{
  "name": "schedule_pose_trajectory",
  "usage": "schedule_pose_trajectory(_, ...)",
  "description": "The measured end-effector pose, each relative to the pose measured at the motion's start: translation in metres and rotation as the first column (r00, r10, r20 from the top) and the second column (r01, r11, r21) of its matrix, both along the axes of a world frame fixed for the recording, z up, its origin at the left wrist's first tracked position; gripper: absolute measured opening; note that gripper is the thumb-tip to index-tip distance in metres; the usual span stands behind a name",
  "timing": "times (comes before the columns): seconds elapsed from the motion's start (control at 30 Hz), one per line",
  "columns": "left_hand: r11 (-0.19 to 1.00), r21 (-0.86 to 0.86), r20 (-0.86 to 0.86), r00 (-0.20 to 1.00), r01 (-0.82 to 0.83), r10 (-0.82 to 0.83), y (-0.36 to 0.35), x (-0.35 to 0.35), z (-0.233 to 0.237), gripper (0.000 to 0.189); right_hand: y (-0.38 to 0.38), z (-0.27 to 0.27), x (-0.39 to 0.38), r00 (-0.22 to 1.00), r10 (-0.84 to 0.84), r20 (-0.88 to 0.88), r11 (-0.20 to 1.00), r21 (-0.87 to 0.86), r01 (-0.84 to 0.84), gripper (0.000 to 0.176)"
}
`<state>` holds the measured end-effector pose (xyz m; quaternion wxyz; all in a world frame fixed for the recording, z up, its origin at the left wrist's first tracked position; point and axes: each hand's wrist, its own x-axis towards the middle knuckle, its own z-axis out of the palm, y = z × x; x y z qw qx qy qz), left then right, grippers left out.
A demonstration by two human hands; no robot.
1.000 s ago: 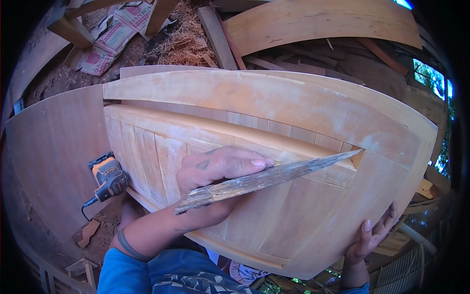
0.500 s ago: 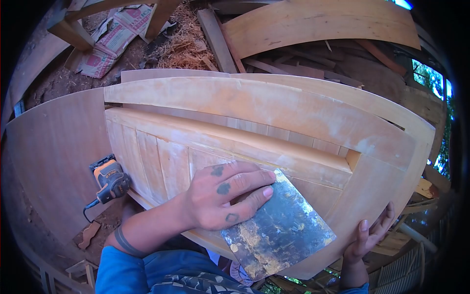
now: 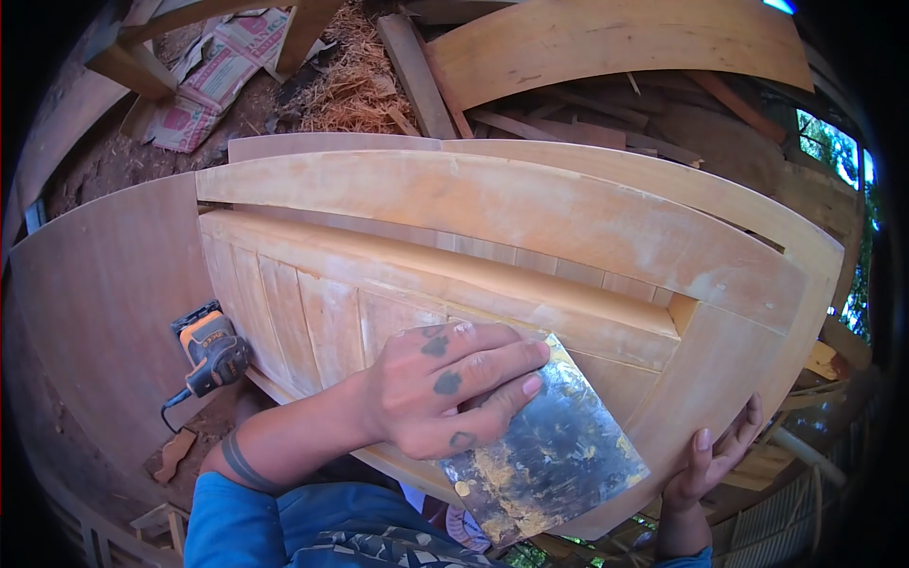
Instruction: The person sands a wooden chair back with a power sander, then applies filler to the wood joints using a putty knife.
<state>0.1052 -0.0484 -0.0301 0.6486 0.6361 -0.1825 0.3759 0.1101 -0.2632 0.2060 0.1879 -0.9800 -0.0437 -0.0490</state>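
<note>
My left hand (image 3: 450, 388) is closed on a flat metal plate (image 3: 559, 445), smeared with dried yellowish filler and tilted over the lower right of a wooden panel (image 3: 530, 199). Its fingertips rest along the plate's upper left part; what lies under the palm is hidden. The panel has a curved top rail, an open slot and upright boards, with pale whitish patches on its surface. At the panel's right edge, my right hand (image 3: 715, 459) grips the wood, thumb on the near face and fingers along the rim.
An orange and black electric sander (image 3: 213, 350) with a cord rests on a brown board (image 3: 114, 293) at left. Wood shavings (image 3: 355, 90), a torn printed sack (image 3: 222, 80) and a wooden frame (image 3: 133, 62) lie beyond. A curved plank (image 3: 615, 47) and stacked offcuts are behind the panel.
My left hand has shifted slightly right along the panel, and the plate's upper corner has moved a little right with it. My right hand stays at the edge.
</note>
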Motion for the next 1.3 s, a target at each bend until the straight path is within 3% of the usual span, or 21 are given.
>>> schedule_pose_trajectory(0.23, 1.000, 0.008, 0.014, 1.000, 0.023, -0.023, 0.002, 0.002, -0.001, 0.023, 0.000, 0.001, 0.000, 1.000, 0.000, -0.009, 1.000, -0.010, 0.000, 0.076)
schedule_pose_trajectory(0.33, 0.999, -0.043, 0.030, 0.999, 0.014, -0.013, 0.003, 0.006, 0.002, 0.013, -0.001, 0.001, 0.001, 1.000, 0.005, -0.015, 1.000, 0.001, -0.005, 0.076)
schedule_pose_trajectory(0.63, 0.998, -0.007, 0.041, 0.997, 0.067, -0.066, 0.003, 0.005, -0.003, 0.020, -0.005, 0.001, 0.000, 1.000, -0.001, 0.004, 1.000, 0.009, 0.001, 0.078)
schedule_pose_trajectory(0.83, 0.998, 0.055, 0.120, 0.992, -0.044, 0.037, -0.009, 0.004, -0.003, 0.012, -0.004, 0.002, 0.000, 1.000, -0.012, -0.018, 1.000, 0.022, 0.012, 0.078)
schedule_pose_trajectory(1.3, 0.997, 0.044, 0.164, 0.984, -0.071, 0.063, -0.010, 0.005, -0.005, 0.017, -0.002, 0.002, 0.000, 1.000, -0.028, -0.010, 0.999, 0.021, 0.028, 0.077)
